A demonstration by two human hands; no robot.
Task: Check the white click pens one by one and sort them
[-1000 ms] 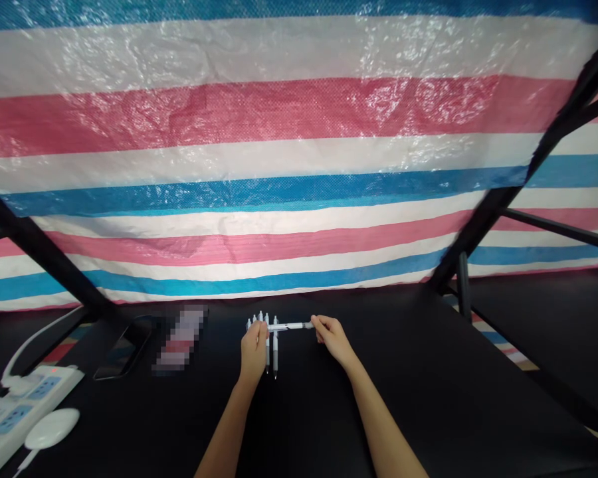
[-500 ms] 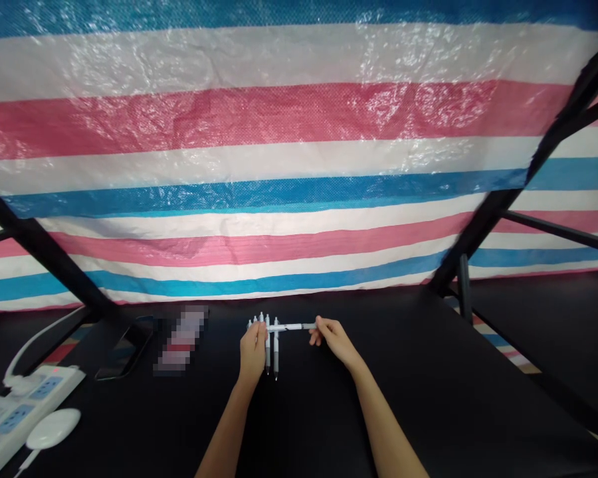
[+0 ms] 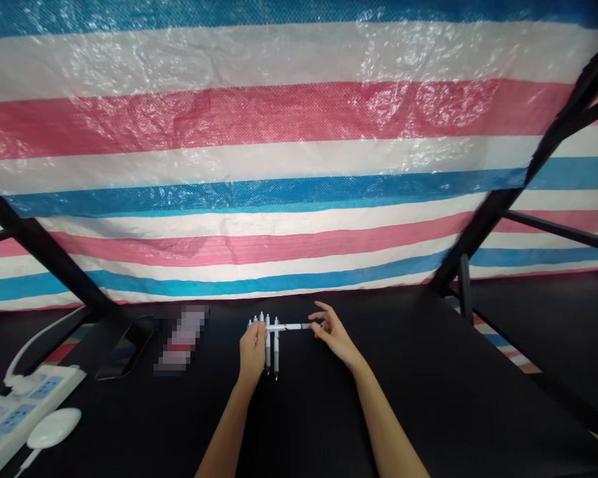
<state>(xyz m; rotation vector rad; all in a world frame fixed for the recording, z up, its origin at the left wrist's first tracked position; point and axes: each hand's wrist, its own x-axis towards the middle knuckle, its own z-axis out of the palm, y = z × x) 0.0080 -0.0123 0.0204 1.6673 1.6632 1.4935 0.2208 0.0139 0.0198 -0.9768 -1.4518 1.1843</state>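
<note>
My left hand pinches one end of a white pen, which lies level from left to right. My right hand is at the pen's other end, which has a grey grip. Its fingers are spread, and the thumb and a fingertip are close to the pen's tip; whether they touch it I cannot make out. Several more white pens with grey grips lie side by side on the black table, tips towards me. My left hand covers part of them.
On the left are a dark phone, a blurred-out flat item, a white power strip with plugs, and a white oval device on a cable. Striped sheeting hangs behind, between black frame bars.
My right hand has loosened its pinch at the pen's grip end, and its fingers have lifted and spread. The left hand and the row of pens look unmoved.
</note>
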